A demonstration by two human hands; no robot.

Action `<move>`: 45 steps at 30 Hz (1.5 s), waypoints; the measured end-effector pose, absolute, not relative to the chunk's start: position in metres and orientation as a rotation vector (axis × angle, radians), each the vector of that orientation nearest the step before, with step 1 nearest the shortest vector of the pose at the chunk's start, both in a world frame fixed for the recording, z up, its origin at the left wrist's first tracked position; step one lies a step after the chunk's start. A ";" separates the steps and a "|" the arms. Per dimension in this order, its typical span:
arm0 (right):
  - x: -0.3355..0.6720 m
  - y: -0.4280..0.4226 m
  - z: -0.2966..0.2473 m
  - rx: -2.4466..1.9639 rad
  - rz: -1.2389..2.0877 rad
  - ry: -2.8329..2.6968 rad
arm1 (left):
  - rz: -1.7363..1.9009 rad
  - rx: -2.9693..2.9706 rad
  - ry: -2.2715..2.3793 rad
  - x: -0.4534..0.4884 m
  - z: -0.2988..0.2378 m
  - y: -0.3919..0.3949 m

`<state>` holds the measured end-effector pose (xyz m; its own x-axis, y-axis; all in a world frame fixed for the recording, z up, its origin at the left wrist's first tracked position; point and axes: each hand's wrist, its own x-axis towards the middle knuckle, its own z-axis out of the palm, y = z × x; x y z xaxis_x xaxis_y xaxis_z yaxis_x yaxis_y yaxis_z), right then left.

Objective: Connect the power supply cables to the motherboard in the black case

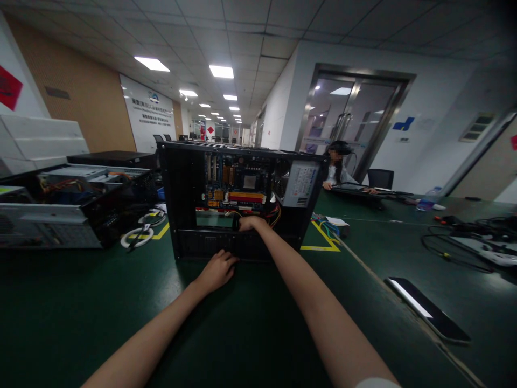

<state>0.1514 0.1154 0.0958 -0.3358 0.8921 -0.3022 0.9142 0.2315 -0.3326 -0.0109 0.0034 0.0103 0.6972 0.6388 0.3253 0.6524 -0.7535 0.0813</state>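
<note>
An open black computer case (183,183) stands upright on the green table (242,328), its side off, showing a motherboard (236,186) and a power supply (301,183) with loose coloured wires. My left hand (218,268) rests with curled fingers against the case's lower front edge. My right hand (249,222) reaches into the case over that edge, its fingers closed round something near the bottom that I cannot make out.
Other opened computer cases (52,215) and white tape rolls (137,237) lie at the left. A dark phone (428,310) lies at the right, with cables (456,242) beyond. A person sits at the far table (337,172). Yellow tape marks the mat (323,237).
</note>
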 end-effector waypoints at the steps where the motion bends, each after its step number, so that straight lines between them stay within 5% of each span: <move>1: 0.149 0.118 0.094 1.760 -0.681 2.383 | -0.516 -2.859 -1.089 -0.011 0.011 0.003; 19: 0.153 0.136 0.067 1.734 -1.241 1.936 | -0.502 -2.873 -1.096 -0.011 0.012 0.001; 41: 0.152 0.108 0.094 1.745 -0.706 2.565 | -0.528 -2.839 -1.069 -0.010 0.009 0.003; 45: 0.158 0.103 0.095 1.943 -0.969 2.525 | -0.540 -2.832 -1.068 -0.010 0.010 0.002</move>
